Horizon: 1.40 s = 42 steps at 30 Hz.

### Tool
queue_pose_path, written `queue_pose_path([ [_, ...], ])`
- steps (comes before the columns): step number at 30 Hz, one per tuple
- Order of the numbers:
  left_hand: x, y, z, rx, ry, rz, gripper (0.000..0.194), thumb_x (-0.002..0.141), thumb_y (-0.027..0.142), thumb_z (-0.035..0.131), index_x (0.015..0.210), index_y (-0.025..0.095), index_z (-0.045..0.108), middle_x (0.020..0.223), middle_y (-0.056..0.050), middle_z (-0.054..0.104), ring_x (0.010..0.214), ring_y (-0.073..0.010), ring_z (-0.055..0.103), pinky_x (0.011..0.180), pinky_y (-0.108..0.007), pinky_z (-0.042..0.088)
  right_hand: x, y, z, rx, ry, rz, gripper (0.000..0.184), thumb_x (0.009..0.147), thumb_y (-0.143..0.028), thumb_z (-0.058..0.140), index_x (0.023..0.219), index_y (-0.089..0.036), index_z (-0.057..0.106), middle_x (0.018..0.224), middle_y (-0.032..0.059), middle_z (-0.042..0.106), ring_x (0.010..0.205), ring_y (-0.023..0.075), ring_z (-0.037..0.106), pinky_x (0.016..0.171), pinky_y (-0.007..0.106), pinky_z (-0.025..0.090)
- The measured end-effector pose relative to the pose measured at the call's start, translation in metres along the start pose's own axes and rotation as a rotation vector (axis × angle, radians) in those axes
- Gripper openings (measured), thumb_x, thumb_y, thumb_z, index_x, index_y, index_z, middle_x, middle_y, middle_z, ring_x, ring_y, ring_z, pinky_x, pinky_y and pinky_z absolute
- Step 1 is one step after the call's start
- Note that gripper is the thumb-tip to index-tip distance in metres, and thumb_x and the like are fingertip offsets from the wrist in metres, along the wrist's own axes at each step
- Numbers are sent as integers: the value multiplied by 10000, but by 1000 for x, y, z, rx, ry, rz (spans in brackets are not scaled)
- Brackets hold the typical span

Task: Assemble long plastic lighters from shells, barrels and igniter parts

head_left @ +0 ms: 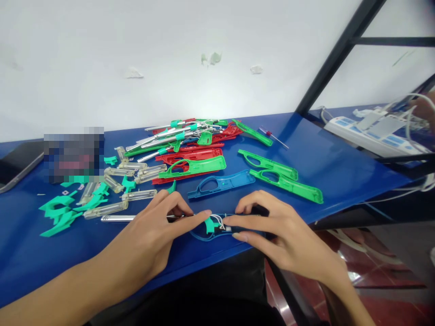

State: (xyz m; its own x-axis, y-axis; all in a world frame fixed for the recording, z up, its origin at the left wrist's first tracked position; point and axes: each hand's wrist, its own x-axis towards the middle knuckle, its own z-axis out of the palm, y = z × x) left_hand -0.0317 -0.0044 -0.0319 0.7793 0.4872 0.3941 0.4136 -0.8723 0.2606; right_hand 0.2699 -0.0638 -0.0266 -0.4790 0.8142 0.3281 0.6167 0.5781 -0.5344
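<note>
Near the table's front edge lies a partly assembled long-nosed lighter with a dark blue half shell (203, 237). Its silver metal tube (117, 218) points left, passing under my left hand (158, 226). That hand is closed on the lighter's neck, the thumb tip beside a teal trigger (210, 225). My right hand (282, 226) grips the handle end, with thumb and index finger at the white wires (219, 220) and a small pale part. My fingers hide much of the handle's inside. Just beyond lies another blue half shell (226, 182).
Green half shells (292, 185) lie to the right, and red ones (190, 156) behind. Clear fuel tanks (106, 210) and teal triggers (57, 210) are scattered left. Metal tubes (166, 138) are piled at the back, near a screwdriver (273, 137). A power strip (370, 136) sits far right.
</note>
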Motion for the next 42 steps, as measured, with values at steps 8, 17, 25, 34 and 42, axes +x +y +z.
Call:
queue_pose_path([
  [8, 0, 1, -1, 31, -12, 8, 757, 1001, -133, 347, 1532, 363, 559, 1094, -35, 570, 909, -171, 524, 823, -319, 453, -3, 1, 0, 95, 75, 41, 334, 1019, -344, 737, 1354, -335, 743, 1254, 59, 678, 1034, 174, 716, 885, 308, 617],
  [17, -1, 0, -1, 35, 0, 8, 748, 1000, -130, 336, 1505, 361, 586, 1089, -46, 585, 900, -169, 533, 801, -309, 481, 1, 0, 0, 60, 125, -17, 200, 1030, -243, 704, 1193, -258, 818, 1145, 56, 764, 987, 167, 755, 864, 285, 618],
  [25, -1, 0, -1, 26, -9, 11, 744, 1007, -126, 330, 1516, 355, 581, 1087, -44, 578, 905, -167, 527, 796, -300, 476, -2, 0, 2, 26, 155, -62, 220, 1021, -215, 710, 1214, -238, 812, 1130, 43, 788, 1005, 149, 752, 879, 250, 595],
  [34, 0, 1, -2, 37, -5, -7, 755, 984, -112, 366, 1508, 382, 592, 1064, -45, 608, 896, -171, 553, 766, -290, 499, -2, -1, 1, 11, 62, -29, 235, 1008, -335, 741, 1235, -323, 801, 1316, 58, 701, 984, 169, 714, 908, 339, 614],
  [42, -2, 1, -1, 37, -15, -4, 763, 986, -126, 349, 1515, 373, 581, 1071, -47, 588, 898, -179, 538, 765, -295, 484, -2, -1, 2, 15, 58, -45, 226, 1017, -326, 733, 1235, -323, 790, 1307, 45, 697, 993, 164, 699, 913, 337, 601],
])
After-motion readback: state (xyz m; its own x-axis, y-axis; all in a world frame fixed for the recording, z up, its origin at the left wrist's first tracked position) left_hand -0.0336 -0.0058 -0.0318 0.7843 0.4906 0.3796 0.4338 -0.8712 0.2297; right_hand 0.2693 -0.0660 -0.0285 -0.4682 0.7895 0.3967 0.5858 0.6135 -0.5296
